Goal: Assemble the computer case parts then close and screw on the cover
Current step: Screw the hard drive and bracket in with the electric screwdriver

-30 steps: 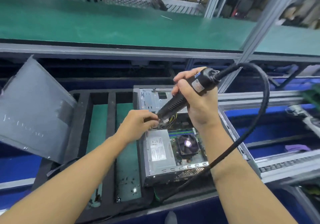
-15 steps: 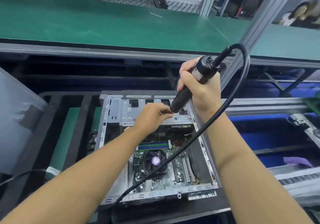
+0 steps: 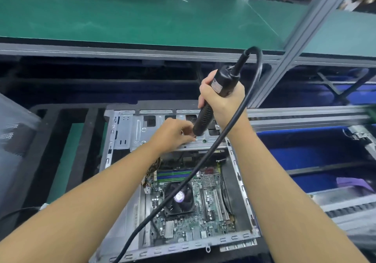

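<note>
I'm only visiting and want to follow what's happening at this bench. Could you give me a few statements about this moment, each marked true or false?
1. The right hand grips a black electric screwdriver. True.
2. The computer case already has its cover on. False: it lies open, with the motherboard and fan showing.
3. The left hand hangs idle outside the case. False: it is at the screwdriver's tip, over the case's metal bay.
4. The screwdriver's cable runs across the open case. True.
</note>
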The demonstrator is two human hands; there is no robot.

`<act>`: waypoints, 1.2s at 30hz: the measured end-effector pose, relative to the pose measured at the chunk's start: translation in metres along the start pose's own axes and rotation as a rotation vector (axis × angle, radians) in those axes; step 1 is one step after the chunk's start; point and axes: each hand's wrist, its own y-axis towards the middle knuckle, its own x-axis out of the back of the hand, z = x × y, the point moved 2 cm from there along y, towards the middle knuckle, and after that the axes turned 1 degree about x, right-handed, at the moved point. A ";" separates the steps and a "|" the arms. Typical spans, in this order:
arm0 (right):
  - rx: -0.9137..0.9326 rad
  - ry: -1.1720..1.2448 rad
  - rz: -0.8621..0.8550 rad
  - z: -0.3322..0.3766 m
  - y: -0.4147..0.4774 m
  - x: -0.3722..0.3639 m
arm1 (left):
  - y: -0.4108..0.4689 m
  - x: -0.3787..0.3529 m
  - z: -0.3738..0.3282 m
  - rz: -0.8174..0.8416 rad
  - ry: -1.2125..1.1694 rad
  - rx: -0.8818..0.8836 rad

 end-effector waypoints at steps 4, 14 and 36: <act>-0.014 0.001 -0.011 -0.003 0.001 0.000 | 0.000 -0.002 0.004 0.009 -0.017 -0.003; -0.035 -0.040 0.009 -0.010 0.006 -0.005 | -0.008 0.006 0.004 -0.120 -0.055 0.088; 0.000 0.044 -0.062 -0.025 0.011 0.010 | -0.041 -0.080 -0.012 -0.195 -1.524 0.983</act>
